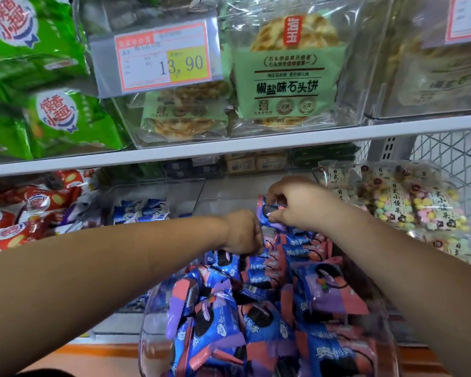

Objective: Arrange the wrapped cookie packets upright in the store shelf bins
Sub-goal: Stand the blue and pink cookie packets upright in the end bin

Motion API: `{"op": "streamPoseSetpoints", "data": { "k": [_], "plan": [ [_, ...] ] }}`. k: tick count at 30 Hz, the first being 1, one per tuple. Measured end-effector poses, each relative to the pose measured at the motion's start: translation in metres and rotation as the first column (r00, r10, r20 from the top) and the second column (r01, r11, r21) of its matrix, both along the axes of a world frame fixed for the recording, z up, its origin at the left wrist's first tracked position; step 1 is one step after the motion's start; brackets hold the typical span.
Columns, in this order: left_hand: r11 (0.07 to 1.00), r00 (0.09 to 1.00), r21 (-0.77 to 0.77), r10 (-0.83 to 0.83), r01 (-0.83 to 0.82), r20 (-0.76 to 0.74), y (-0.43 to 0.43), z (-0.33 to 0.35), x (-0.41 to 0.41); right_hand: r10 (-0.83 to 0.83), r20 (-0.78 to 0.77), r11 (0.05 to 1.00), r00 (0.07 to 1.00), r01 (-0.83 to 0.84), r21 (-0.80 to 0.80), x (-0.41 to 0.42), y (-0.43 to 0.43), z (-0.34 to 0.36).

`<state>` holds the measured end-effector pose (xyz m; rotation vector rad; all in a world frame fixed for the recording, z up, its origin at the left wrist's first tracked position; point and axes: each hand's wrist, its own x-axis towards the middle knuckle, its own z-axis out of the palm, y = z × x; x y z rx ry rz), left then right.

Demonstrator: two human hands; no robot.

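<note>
**Mid-sort: one packet lifted, most of the bin loose**

- Held packet [267, 213]: blue/purple wrapper, raised above the back of the clear bin [147, 336], roughly on edge. Likely being turned upright before it goes into the row.
- Cookie packets [256, 308]: fill the bin. A few near the back, under the hands, look stood on edge. Those at the front lie flat or tilted in a heap, so most of the job looks undone.
- Right hand [302, 205]: fingers and thumb curled round the held packet and pinching its top, held above the pile for room to rotate it.
- Left hand [242, 232]: fingers curled tight, knuckles up, tips down among the back-row packets. Probably bracing the row so it doesn't topple. The tips are hidden, so can't tell whether it actually grips one.
- Around:
  - Neighbour bin of blue-white packets [142, 210] just left.
  - Red snack bags [25, 213] further left.
  - Pastel candy bags [419, 208] on the right.
  - Shelf edge [229, 148] above, carrying green flatbread packs [286, 77] and a price tag [161, 55].
- Risk, as a judgement: the slick wrappers may slide and knock the upright row over.
</note>
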<state>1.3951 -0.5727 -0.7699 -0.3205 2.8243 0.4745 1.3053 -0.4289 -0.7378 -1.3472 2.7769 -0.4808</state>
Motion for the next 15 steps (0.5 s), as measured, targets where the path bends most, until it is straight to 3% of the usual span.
{"op": "streamPoseSetpoints", "data": {
  "k": [5,10,15],
  "plan": [
    [0.973,0.982,-0.133,-0.188,0.19,0.021,-0.014,0.026,0.018,-0.008,-0.002,1.0,1.0,0.008,0.001,0.0,0.001,-0.001],
    [0.948,0.95,-0.047,-0.314,0.313,-0.002,-0.021,0.041,0.038,-0.002,0.023,1.0,1.0,0.003,-0.01,0.0,0.003,-0.001],
    [0.886,0.915,-0.231,-0.389,0.403,0.104,-0.042,0.04,0.05,0.056,-0.018,0.997,0.998,-0.057,-0.051,0.009,0.005,0.006]
  ]
}}
